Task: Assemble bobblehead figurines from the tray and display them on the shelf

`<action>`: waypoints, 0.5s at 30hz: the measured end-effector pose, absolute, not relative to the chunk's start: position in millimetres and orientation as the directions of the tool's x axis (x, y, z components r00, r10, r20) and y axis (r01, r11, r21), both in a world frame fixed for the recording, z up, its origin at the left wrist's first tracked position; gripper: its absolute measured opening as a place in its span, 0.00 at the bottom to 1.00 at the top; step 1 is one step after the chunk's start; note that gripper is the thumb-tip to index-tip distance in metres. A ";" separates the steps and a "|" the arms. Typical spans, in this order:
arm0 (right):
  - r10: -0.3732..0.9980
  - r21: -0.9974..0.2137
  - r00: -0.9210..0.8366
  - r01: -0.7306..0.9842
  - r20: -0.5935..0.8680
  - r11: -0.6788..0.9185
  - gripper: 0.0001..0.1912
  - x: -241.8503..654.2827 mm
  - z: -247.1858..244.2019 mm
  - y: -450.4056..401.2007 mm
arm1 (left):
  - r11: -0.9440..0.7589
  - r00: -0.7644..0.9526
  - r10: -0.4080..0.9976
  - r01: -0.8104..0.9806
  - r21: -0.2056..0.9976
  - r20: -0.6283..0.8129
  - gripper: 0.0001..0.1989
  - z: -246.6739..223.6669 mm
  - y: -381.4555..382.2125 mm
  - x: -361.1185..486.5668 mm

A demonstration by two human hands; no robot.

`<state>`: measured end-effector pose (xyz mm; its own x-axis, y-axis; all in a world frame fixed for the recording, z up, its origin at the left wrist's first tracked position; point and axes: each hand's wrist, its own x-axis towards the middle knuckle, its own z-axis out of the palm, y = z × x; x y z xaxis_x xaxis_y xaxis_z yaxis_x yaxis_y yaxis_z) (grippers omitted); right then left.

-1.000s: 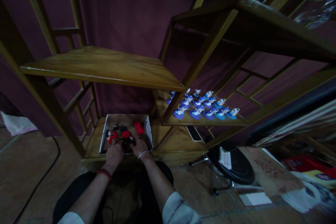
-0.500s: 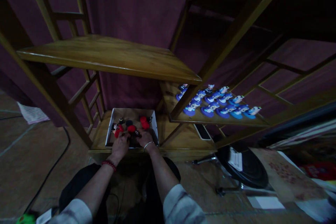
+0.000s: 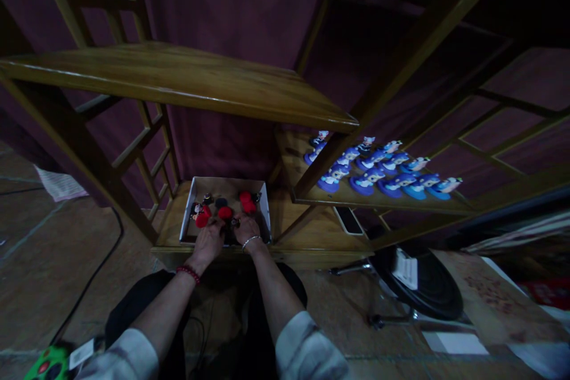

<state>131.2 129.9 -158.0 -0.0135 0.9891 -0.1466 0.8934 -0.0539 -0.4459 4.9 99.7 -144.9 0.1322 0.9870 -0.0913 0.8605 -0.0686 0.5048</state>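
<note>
A shallow cardboard box [image 3: 265, 202] with white sides stands on the low wooden shelf. Small figurines with red bases lie inside, among them a red-and-black figurine [image 3: 198, 211] at the left, a red figurine [image 3: 247, 202] at the right and a round red piece [image 3: 225, 213] in the middle. My left hand [image 3: 211, 241] reaches over the box's front edge with curled fingers; what they hold is hidden. Close beside it, my right hand [image 3: 246, 228] has its fingers closed at a small dark figurine [image 3: 235, 222].
Rows of blue-and-white figurines [image 3: 365, 181] stand on the raised shelf [image 3: 307, 195] at the right. A phone-like dark slab [image 3: 348, 221] lies below them. An upper shelf board [image 3: 178, 80] hangs over the box. A black stool [image 3: 434, 288] stands at the right.
The camera view has shifted slightly, so the shelf figurines appear farther right. My hands stay in the box, moving only a little among the red figurines.
</note>
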 end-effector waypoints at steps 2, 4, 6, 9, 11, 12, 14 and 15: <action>0.988 -0.451 -0.016 0.891 -0.152 -0.055 0.12 131.4 -158.6 130.3 | -0.045 0.120 0.986 0.859 0.509 -0.116 0.15 -144.4 100.7 4.2; 0.987 -0.447 -0.022 0.893 -0.161 -0.053 0.12 132.1 -157.5 130.6 | -0.032 0.110 0.987 0.848 0.529 -0.117 0.16 -144.4 101.8 3.0; 0.984 -0.439 -0.046 0.898 -0.172 -0.035 0.13 133.2 -155.0 130.6 | -0.036 0.111 0.989 0.828 0.559 -0.101 0.16 -145.1 102.9 1.3; 0.979 -0.445 -0.098 0.895 -0.177 0.010 0.16 135.5 -152.0 129.9 | -0.016 0.094 0.991 0.799 0.601 -0.099 0.16 -147.8 104.9 -1.3; 0.977 -0.465 -0.119 0.885 -0.179 0.022 0.17 137.4 -151.8 129.5 | 0.004 0.076 0.992 0.779 0.626 -0.101 0.16 -150.1 106.5 -2.8; 0.975 -0.477 -0.122 0.879 -0.184 0.020 0.17 138.5 -152.3 129.4 | 0.006 0.072 0.993 0.768 0.641 -0.096 0.16 -151.2 107.4 -3.4; 0.974 -0.495 -0.112 0.869 -0.195 0.001 0.16 140.6 -153.7 129.6 | 0.009 0.063 0.994 0.746 0.666 -0.084 0.15 -152.4 108.7 -4.5; 0.975 -0.502 -0.103 0.865 -0.197 -0.010 0.16 141.5 -154.4 129.7 | 0.013 0.059 0.995 0.737 0.676 -0.083 0.16 -152.4 109.0 -5.0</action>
